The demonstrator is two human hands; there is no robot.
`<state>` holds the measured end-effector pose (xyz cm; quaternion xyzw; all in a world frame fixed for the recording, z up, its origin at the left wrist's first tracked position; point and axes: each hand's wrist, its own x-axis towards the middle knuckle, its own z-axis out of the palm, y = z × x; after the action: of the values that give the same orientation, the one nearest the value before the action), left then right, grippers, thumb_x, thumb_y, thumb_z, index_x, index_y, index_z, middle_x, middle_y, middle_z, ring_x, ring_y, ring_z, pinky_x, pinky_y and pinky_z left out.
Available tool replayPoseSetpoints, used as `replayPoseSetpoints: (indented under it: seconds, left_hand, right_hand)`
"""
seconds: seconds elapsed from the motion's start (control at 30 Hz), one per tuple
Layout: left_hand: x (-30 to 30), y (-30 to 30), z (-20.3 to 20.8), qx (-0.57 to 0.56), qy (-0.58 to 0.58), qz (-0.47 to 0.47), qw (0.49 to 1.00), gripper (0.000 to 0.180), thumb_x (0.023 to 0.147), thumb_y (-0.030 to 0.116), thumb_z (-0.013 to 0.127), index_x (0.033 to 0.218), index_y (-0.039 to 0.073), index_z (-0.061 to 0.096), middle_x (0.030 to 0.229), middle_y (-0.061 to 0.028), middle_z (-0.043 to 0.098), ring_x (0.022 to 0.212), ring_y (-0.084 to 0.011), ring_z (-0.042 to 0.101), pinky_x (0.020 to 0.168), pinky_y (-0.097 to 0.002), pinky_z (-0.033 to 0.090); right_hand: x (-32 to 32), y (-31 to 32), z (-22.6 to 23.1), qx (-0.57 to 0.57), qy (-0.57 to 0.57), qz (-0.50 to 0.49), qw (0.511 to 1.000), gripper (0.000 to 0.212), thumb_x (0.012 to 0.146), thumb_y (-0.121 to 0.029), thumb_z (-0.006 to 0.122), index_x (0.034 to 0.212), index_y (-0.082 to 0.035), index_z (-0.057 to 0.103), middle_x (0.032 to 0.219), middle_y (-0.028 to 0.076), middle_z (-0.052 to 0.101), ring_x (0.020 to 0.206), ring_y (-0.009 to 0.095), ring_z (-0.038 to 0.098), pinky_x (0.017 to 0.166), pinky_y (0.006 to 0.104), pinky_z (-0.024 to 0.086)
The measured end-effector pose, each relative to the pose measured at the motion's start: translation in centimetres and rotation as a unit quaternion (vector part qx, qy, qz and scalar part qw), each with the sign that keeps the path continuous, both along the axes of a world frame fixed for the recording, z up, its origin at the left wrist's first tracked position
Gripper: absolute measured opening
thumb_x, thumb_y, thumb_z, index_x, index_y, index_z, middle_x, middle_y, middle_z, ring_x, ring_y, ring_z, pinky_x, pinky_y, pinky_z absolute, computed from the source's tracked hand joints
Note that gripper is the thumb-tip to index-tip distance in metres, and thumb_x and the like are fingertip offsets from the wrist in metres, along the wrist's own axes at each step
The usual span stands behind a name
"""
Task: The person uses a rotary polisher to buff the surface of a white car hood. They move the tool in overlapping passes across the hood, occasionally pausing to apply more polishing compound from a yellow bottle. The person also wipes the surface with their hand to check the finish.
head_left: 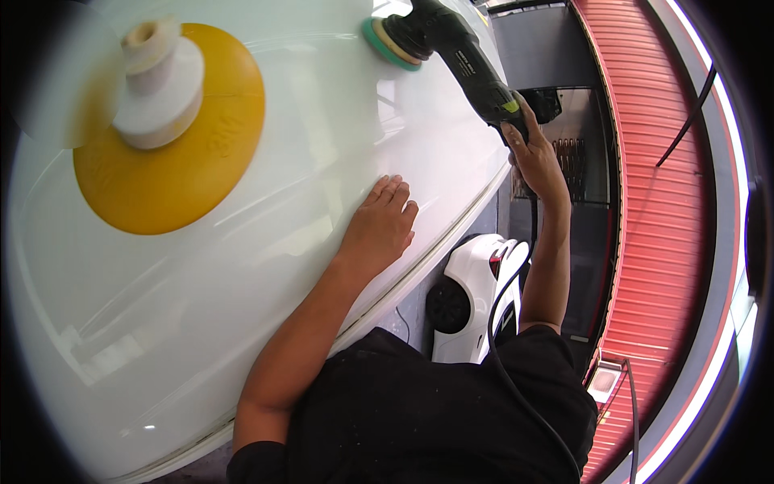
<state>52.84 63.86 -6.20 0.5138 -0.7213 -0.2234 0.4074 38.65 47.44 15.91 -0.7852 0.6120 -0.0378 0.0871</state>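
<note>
A black polisher (pixel 472 68) is gripped at the rear end of its body by my right hand (pixel 536 165). Its round pad (pixel 387 44), with a green edge, rests on or just above the glossy white car roof (pixel 282 274); I cannot tell which. My left hand (pixel 379 222) lies palm down on the roof near its right edge, fingers stretched out and holding nothing. Close to the camera on the left, a yellow bottle (pixel 201 165) with a white nozzle cap (pixel 160 93) stands on the same surface.
The black power cord (pixel 496 343) hangs from the polisher past my right arm and over my dark shirt. Below the roof edge, another white car (pixel 472 323) is parked on the floor. Farther right are a red ribbed wall (pixel 653 242) and a floodlight (pixel 605 381).
</note>
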Motion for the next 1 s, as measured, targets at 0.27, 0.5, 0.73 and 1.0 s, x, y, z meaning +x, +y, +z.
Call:
replayPoseSetpoints:
  seconds: [0.27, 0.5, 0.73, 1.0]
  left_hand:
    - [-0.9, -0.2, -1.0, -0.004, -0.006, 0.018, 1.0, 0.042, 0.09, 0.026, 0.078, 0.122, 0.001, 0.068, 0.146, -0.0215, 0.058, 0.149, -0.034, 0.045, 0.132, -0.0455, 0.026]
    - [-1.1, 0.0, -0.8, 0.016, -0.003, 0.002, 1.0, 0.043, 0.09, 0.027, 0.078, 0.123, 0.001, 0.069, 0.148, -0.0215, 0.057, 0.15, -0.0342, 0.045, 0.132, -0.0461, 0.025]
    - [0.6, 0.2, 1.2, 0.009, -0.023, 0.009, 1.0, 0.047, 0.092, 0.031, 0.077, 0.129, 0.003, 0.068, 0.148, -0.0202, 0.057, 0.15, -0.0324, 0.043, 0.132, -0.0454, 0.025]
    - [1.0, 0.4, 1.7, 0.012, -0.032, -0.002, 0.999, 0.047, 0.092, 0.029, 0.077, 0.13, 0.003, 0.068, 0.148, -0.02, 0.056, 0.15, -0.0323, 0.044, 0.131, -0.0454, 0.026]
  right_hand:
    - [-5.0, -5.6, 1.6, -0.01, 0.084, -0.002, 0.996, 0.069, 0.105, -0.044, 0.063, 0.166, -0.024, 0.037, 0.075, 0.005, 0.06, 0.059, 0.011, 0.057, 0.055, 0.0325, 0.049]
    - [-4.8, -6.1, 0.3, 0.014, 0.036, -0.067, 0.997, 0.07, 0.105, -0.043, 0.064, 0.166, -0.023, 0.037, 0.073, 0.005, 0.059, 0.059, 0.012, 0.057, 0.054, 0.0325, 0.049]
    - [-1.4, -1.1, 1.8, 0.006, 0.049, -0.028, 0.998, 0.069, 0.107, -0.05, 0.061, 0.167, -0.026, 0.036, 0.086, 0.01, 0.067, 0.062, 0.011, 0.058, 0.056, 0.0316, 0.049]
    - [2.0, -2.1, -3.9, -0.007, 0.005, -0.02, 1.0, 0.068, 0.109, -0.042, 0.059, 0.167, -0.026, 0.03, 0.071, 0.011, 0.064, 0.052, 0.018, 0.062, 0.047, 0.0369, 0.052]
